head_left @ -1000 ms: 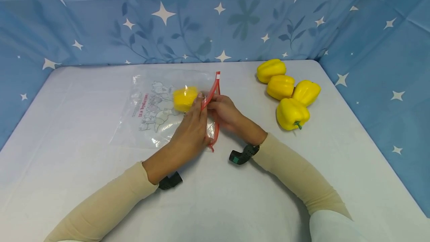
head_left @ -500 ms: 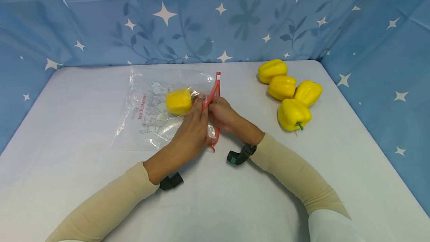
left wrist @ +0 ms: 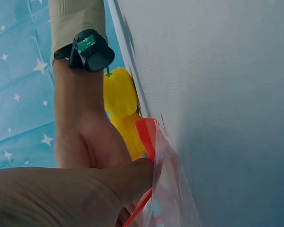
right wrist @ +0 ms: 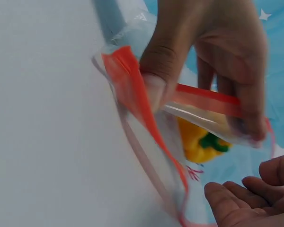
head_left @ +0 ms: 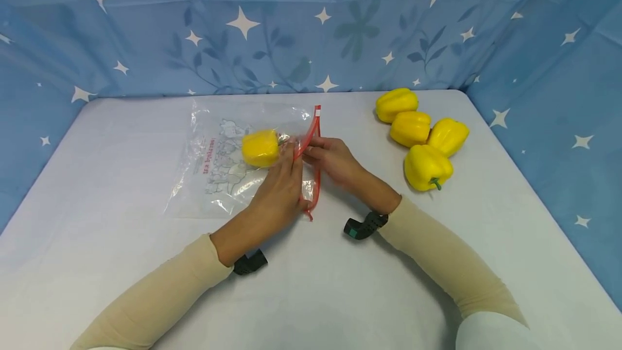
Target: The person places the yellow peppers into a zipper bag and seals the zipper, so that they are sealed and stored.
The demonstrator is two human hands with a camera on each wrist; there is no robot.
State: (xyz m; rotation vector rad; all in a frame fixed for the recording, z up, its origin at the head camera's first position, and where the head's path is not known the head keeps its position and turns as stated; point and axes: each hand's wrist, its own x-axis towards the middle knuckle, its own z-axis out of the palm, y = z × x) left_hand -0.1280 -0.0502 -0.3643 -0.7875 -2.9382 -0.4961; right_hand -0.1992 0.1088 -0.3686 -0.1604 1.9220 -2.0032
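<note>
A clear plastic zip bag with a red-edged mouth and a printed drawing lies flat in the head view. Inside it is one yellow bell pepper, its green stem towards the mouth. My left hand grips the bag at its mouth; in the right wrist view its thumb and fingers spread the red edges apart. My right hand is at the opening, partly behind the red edge. The right wrist view shows the right hand's fingers loosely bent, holding nothing.
Several yellow bell peppers lie grouped at the back right of the white table. A blue star-patterned cloth hangs behind and along the right side. Each wrist wears a black camera.
The pepper in the bag has moved left, deeper in, with its stem now showing. My right hand has drawn back slightly to the right. My left hand stays at the bag's mouth.
</note>
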